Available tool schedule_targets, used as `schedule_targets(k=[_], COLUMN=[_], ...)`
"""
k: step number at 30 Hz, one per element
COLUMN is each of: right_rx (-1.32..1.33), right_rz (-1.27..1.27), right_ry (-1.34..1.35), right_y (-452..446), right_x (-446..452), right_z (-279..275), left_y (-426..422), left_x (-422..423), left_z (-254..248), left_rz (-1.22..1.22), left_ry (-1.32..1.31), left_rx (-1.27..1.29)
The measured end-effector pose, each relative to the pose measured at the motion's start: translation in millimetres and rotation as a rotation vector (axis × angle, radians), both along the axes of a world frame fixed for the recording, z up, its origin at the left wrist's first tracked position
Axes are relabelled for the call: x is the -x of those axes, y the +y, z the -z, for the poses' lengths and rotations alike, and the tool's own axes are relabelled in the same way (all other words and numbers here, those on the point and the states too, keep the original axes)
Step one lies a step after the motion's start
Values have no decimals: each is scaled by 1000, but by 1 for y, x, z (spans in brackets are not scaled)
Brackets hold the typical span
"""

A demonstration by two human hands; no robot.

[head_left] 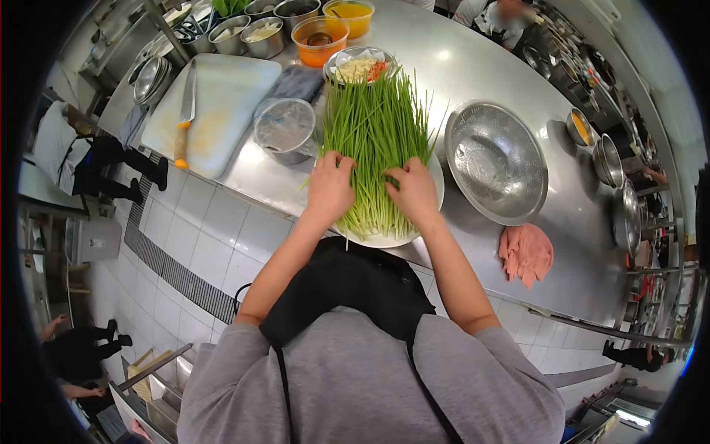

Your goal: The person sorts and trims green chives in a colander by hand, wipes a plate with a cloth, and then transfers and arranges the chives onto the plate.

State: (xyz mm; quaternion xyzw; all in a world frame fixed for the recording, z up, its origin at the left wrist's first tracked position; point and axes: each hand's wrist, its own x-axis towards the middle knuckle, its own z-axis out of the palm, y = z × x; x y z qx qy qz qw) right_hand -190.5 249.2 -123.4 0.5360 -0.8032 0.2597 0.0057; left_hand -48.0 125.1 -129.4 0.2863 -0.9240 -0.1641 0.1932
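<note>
A thick bundle of long green chives [373, 140] lies on a white round plate [441, 194] at the table's front edge, pale ends toward me. My left hand [333, 180] is at the bundle's left side, its fingers curled into the stalks. On the right side, my right hand [412, 189] has its thumb and bent fingers closed around some stalks. Both fingertips are partly hidden among the greens. The far tips of the chives reach a metal bowl [360, 53] holding pale and red chopped pieces.
A perforated metal colander [497, 163] and a pink cloth [526, 254] are to the right. Leftward are a covered tub [285, 126] and a white cutting board [222, 103] bearing a knife [187, 111]. Orange containers [319, 43] stand behind. Other people [96, 152] are around the kitchen.
</note>
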Motion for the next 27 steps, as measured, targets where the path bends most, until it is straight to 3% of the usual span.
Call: schedule_targets(k=[4,9,14,18,20,24,25,26,27], right_rx=[-28,174,182,140,144,184,179,75,-29], right_rz=[-2,-25,-87,-92,-87,-74,-65,12,94], right_ry=[-59,-151,-250,-240,-283,-413,-418,-651,-881], right_y=[4,-8,-14,-29,-37,-48,-49,-49,-50], right_x=[3,-17,-36,-46,-56,-76,-80,-85,-89], right_z=[-5,-18,-18,-15,-13,-13,-16,-25,-29], left_y=[-4,-8,-37,-47,-52,-60,-65,-69,-68], left_x=[-7,-19,-47,-64,-63,-66,-68,-70,-70], left_z=[-7,-21,-22,-16,-17,-18,-20,-24,-28], left_rz=[53,-30,-200,-174,-63,-47,-39,-32,-26], left_ry=[98,239,71,-48,-168,-190,-118,-46,-59], left_rx=[-131,-166,-226,-316,-543,-638,-940,-1243,-1250])
